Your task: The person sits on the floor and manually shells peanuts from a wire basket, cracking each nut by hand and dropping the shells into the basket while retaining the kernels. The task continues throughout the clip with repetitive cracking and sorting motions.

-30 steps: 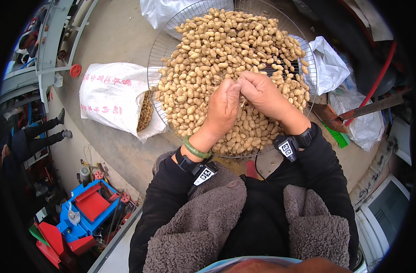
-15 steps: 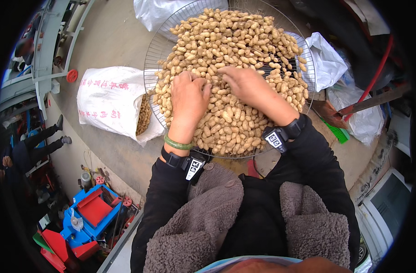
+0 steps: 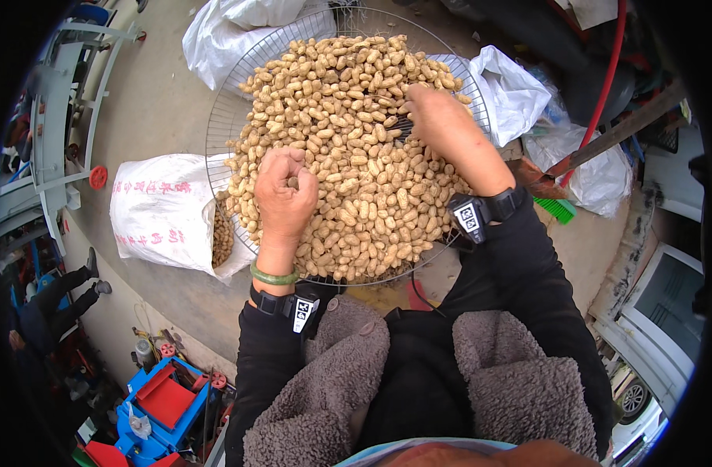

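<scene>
A wide, round wire basket (image 3: 218, 128) holds a broad heap of unshelled peanuts (image 3: 348, 183). My left hand (image 3: 284, 191) is over the left part of the heap, its fingers curled in toward the thumb; whatever they hold, if anything, is hidden. A green bangle (image 3: 274, 276) circles that wrist. Toward the far right of the heap, my right hand (image 3: 443, 124) rests on the peanuts with bent fingers drawn together, and its grip is hidden too. Dark mesh shows through a gap in the peanuts beside it.
Left of the basket lies a white woven sack (image 3: 165, 210) with peanuts at its mouth. White bags (image 3: 508, 89) lie beyond and right. A green brush (image 3: 557, 208) and a metal shovel (image 3: 539, 179) are at right. Blue-and-red machinery (image 3: 165, 397) stands lower left; a person's legs (image 3: 68, 296) show at left.
My hands have moved apart: the left toward me and left, the right toward the far right edge of the heap. The whole view has shifted slightly.
</scene>
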Motion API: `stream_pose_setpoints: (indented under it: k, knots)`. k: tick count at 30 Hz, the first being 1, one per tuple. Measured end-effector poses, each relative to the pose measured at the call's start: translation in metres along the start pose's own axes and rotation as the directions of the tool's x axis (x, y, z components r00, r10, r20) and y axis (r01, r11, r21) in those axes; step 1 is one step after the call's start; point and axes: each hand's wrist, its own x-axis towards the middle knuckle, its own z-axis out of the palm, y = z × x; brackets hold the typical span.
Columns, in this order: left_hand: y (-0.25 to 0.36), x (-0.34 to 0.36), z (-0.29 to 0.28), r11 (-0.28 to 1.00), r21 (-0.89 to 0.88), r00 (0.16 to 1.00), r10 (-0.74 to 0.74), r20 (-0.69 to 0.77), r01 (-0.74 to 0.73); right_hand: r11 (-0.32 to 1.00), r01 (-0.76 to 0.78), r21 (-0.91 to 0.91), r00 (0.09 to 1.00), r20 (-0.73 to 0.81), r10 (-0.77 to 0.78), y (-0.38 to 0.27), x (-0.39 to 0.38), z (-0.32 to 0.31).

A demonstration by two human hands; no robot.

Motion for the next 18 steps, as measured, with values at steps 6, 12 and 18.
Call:
stream_pose_setpoints:
  k: [6, 12, 18]
  knots:
    - [0.009, -0.004, 0.008, 0.968, -0.14, 0.973, -0.191, 0.13, 0.209, 0.982, 0.035, -0.187, 0.999, 0.02, -0.032, 0.054, -0.004, -0.004]
    - [0.009, -0.003, 0.009, 0.936, -0.201, 0.95, -0.252, 0.186, 0.288, 0.977, 0.15, -0.15, 0.984, -0.068, -0.162, 0.066, -0.001, 0.017]
    - [0.011, -0.001, 0.005, 0.808, -0.392, 0.897, -0.368, 0.245, 0.439, 0.995, 0.09, -0.043, 0.991, -0.09, -0.094, 0.046, 0.004, 0.013]
